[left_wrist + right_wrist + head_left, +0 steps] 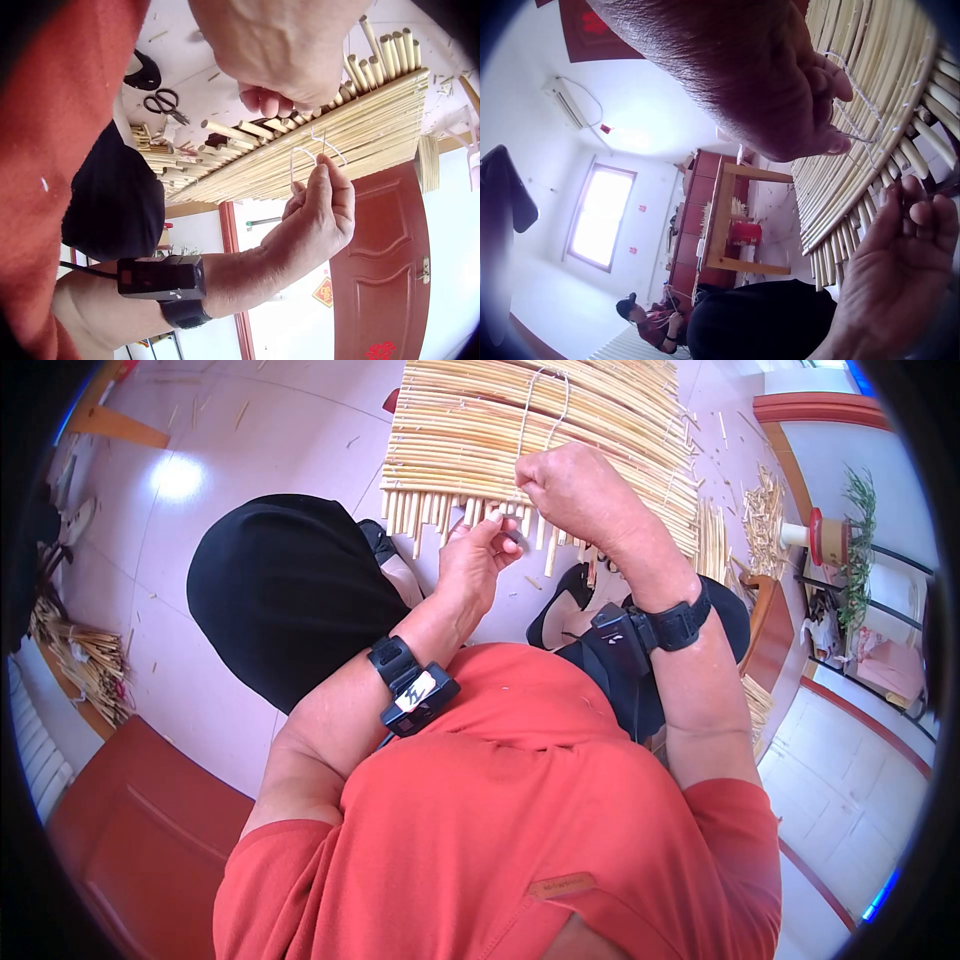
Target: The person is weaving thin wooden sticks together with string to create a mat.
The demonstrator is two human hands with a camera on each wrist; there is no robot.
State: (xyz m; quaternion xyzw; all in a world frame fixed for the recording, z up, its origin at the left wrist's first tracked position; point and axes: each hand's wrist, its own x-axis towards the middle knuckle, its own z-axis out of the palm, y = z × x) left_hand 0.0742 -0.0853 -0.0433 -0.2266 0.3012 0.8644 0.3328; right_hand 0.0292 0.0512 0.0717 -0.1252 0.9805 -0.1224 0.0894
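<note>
A mat of pale reed sticks point(450, 450), bound with white stitches, lies before me with uneven stick ends along its near edge. My right hand point(585, 490) is over the mat near this edge, pinching a thin needle point(325, 140) between thumb and fingertips. White thread point(864, 101) loops from there across the sticks. Below the edge, my left hand point(475, 560) is turned palm up with bent fingers. Its thumb and forefinger pinch at the end of a stick point(889, 177). In the left wrist view the back of the left hand hides part of the edge.
Scissors point(165, 105) lie on the floor near a dark shoe point(142, 71). Bundles of loose reeds point(765, 520) stand at the right, by a red-rimmed spool point(818, 537). A wooden table point(724, 217) and another seated person point(656, 322) are farther off.
</note>
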